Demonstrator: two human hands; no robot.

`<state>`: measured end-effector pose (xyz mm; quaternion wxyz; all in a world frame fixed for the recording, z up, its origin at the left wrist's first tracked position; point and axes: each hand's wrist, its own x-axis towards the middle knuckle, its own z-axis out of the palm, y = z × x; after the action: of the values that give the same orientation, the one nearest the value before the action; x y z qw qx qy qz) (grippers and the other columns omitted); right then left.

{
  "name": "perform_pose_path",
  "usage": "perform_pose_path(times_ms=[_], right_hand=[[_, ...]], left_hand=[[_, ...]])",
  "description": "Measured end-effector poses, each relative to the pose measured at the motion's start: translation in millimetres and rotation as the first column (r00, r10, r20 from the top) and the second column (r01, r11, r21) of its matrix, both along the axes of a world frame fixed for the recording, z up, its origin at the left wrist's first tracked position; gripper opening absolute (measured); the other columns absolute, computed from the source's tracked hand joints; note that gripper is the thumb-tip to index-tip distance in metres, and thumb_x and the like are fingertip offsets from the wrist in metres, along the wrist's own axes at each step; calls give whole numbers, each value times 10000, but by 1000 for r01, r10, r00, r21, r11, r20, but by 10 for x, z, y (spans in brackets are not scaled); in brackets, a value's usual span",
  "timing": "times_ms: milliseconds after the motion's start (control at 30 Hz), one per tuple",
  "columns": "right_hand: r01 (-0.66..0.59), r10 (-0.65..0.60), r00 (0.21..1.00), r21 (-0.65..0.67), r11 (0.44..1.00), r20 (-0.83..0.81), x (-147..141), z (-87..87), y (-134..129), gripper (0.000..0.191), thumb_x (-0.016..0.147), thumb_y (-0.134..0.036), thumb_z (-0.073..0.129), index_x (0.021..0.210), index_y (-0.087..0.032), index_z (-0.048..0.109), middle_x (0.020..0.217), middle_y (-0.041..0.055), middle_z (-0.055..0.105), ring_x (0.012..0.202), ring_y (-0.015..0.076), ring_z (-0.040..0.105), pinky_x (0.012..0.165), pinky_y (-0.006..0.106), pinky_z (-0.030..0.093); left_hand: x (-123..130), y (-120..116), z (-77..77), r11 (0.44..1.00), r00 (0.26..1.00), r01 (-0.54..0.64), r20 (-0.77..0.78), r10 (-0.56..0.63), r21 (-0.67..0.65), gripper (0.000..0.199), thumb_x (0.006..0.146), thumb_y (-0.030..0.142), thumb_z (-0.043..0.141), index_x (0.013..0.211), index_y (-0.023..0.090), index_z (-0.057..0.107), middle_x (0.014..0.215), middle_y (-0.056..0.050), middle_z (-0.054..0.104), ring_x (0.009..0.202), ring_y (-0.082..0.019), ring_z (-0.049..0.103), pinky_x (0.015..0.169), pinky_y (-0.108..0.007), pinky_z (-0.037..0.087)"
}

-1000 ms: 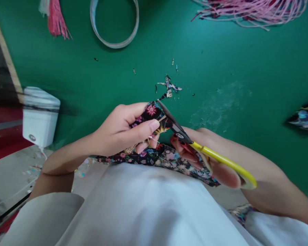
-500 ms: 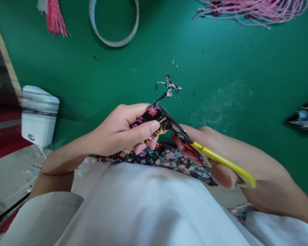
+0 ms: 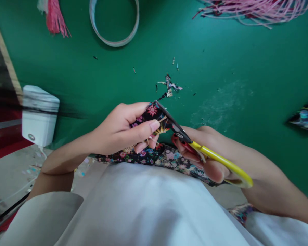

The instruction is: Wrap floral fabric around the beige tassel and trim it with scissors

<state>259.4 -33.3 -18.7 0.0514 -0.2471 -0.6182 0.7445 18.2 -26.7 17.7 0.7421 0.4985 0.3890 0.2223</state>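
Between the thumb and fingers of my left hand (image 3: 123,126) is a folded piece of black floral fabric (image 3: 152,111), with thin tan cords running across it. My right hand (image 3: 197,150) grips scissors (image 3: 218,160) with a yellow handle loop and dark blades; a red part shows by the fingers. The blades lie along the fabric's right edge, their tips near its top corner. Small fabric scraps (image 3: 168,86) lie on the green table just beyond. More floral cloth (image 3: 141,153) hangs below my hands, against the table edge.
A white box-shaped device (image 3: 39,116) with a cable stands at the left table edge. At the back lie a pink tassel (image 3: 55,20), a roll of tape (image 3: 115,43) and a bundle of pink cords (image 3: 261,12). A floral fabric piece (image 3: 306,117) sits far right.
The scissor handles have drawn a little closer together and the right thumb has shifted slightly left. My left hand and the fabric have stayed nearly still.
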Motion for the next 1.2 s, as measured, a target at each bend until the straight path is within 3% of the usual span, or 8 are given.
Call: perform_pose_path(times_ms=[233,400,900,1200], right_hand=[[5,-5,999,-17,1000,-43,-12,19,-12,667,751,-863,371,807,-200,412,561,-79,425,479,47,305,391,184,247],[83,-85,996,-52,995,-38,-20,32,-52,672,747,-870,354,797,-202,409,538,-89,422,453,38,290,381,183,237],[18,-18,999,-8,1000,-46,-7,25,-18,630,777,-835,391,790,-205,399,532,-91,433,438,35,344,365,174,258],[-1,1,1000,9,1000,-13,-17,28,-20,622,788,-828,379,793,-207,394,547,-93,401,464,40,300,376,175,252]], left_hand=[[5,-2,-35,997,1000,1,3,-1,73,226,954,255,504,757,159,564,626,19,606,434,-27,529,413,-120,458],[9,-10,-56,996,1000,2,1,-2,91,230,964,250,480,771,151,557,646,22,619,437,-23,544,417,-111,462],[18,-8,-58,992,1000,-4,7,3,123,240,959,238,492,752,149,575,632,23,622,435,-21,545,416,-111,451],[4,2,-56,988,999,18,-30,-14,151,241,962,239,482,758,156,578,606,35,612,433,-21,546,432,-113,464]])
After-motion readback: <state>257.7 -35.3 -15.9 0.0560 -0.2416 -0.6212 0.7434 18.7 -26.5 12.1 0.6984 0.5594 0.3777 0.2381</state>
